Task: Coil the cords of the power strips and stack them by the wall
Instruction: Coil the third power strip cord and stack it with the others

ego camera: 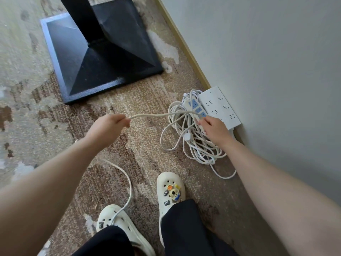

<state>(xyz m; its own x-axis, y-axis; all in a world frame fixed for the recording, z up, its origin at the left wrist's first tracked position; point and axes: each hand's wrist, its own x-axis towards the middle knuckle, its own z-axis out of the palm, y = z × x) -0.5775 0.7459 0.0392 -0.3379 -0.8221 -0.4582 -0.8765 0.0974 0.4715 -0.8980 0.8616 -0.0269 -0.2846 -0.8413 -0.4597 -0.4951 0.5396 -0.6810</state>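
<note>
A wide white power strip [220, 106] lies flat against the wall. Beside it lies a narrower strip with blue sockets [195, 106], on a loose tangle of white cords [186, 141]. My left hand [110, 124] grips one cream cord [149, 115] that stretches across to my right hand [215, 131]. My right hand pinches that cord over the near end of the blue-socket strip. The cord's slack trails from below my left arm down over my left shoe [121, 224].
A black pedestal table base [99, 58] stands on the patterned carpet ahead on the left. The grey wall [276, 71] with its gold skirting edge runs along the right. My two cream clogs stand just below the cord pile.
</note>
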